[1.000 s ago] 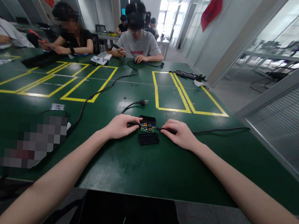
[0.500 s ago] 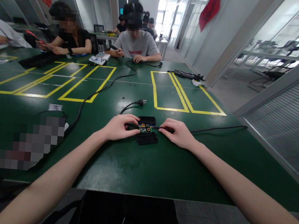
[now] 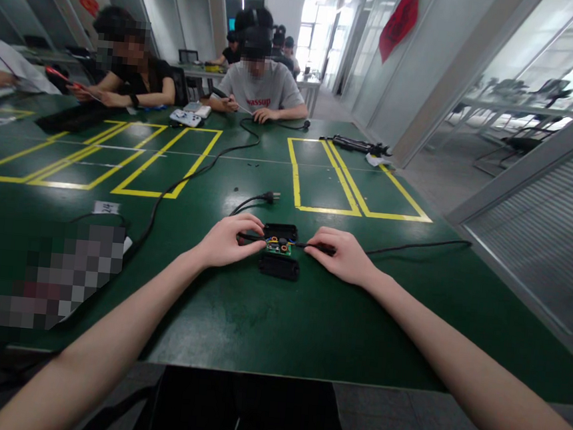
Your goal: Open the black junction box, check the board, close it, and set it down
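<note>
A small green circuit board lies between two black case halves, one behind it and one in front, on the green table. My left hand pinches the black cable at the board's left end. My right hand is closed on the black cable leaving the board's right end. The left cable loops back to a plug lying on the table.
Yellow tape rectangles mark the table. A long black cord runs toward two seated people at the far side. A black tool lies far right. A blurred patch and a white label sit left.
My hands stay on the cable ends. The front case half has shifted slightly left and closer to the board. The view has drifted a little.
</note>
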{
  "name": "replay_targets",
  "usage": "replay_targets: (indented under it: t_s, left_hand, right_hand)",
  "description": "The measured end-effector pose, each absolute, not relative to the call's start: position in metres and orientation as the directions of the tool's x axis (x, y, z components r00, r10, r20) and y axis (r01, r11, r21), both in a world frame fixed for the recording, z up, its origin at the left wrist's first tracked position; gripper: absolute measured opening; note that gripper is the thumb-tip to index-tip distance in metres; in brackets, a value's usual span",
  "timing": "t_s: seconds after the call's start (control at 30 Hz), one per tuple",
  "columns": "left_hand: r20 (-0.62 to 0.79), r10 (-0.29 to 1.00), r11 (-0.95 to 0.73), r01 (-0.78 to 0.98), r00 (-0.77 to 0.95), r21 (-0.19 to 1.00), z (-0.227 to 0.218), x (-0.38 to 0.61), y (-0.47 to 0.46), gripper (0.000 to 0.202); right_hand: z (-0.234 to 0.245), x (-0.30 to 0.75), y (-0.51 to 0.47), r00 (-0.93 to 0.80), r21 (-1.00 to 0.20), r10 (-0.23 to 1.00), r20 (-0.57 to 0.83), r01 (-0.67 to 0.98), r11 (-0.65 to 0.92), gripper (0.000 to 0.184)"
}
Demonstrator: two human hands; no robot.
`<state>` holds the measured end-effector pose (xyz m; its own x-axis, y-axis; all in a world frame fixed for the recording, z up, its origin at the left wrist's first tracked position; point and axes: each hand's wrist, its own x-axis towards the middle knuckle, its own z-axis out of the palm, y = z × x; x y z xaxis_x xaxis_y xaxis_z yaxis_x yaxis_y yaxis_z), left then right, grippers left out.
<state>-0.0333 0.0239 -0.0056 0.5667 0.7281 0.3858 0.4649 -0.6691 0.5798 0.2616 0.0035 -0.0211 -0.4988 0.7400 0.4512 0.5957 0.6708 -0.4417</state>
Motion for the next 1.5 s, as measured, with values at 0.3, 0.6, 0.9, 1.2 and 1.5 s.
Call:
replay_targets:
  t_s: [0.3, 0.6, 0.9, 1.2, 1.5]
  left_hand:
    - [0.435, 0.709, -0.69, 0.421, 0.555, 0.588, 0.006, -0.033, 0.019, 0.014]
    - [0.293, 0.738, -0.6, 0.392, 0.608, 0.697, 0.009, -0.032, 0.01, 0.012]
    - [0.168, 0.754, -0.508, 0.402, 0.636, 0.762, 0.006, -0.032, 0.01, 0.012]
    - [0.085, 0.764, -0.448, 0.431, 0.639, 0.783, 0.011, -0.035, 0.01, 0.013]
    - [0.064, 0.756, -0.453, 0.449, 0.651, 0.77, 0.009, -0.036, 0.01, 0.009]
  right_hand:
    - [-0.003, 0.265, -0.01, -0.516, -0.348, 0.628, 0.583, 0.54, 0.767, 0.017]
    - [-0.005, 0.264, -0.018, -0.583, -0.367, 0.572, 0.577, 0.441, 0.819, 0.015]
    - [-0.009, 0.264, -0.017, -0.599, -0.39, 0.564, 0.568, 0.407, 0.826, 0.011]
    - [-0.01, 0.259, -0.018, -0.618, -0.379, 0.555, 0.558, 0.405, 0.832, 0.014]
    - [-0.008, 0.259, -0.021, -0.67, -0.42, 0.611, 0.421, 0.454, 0.786, 0.018]
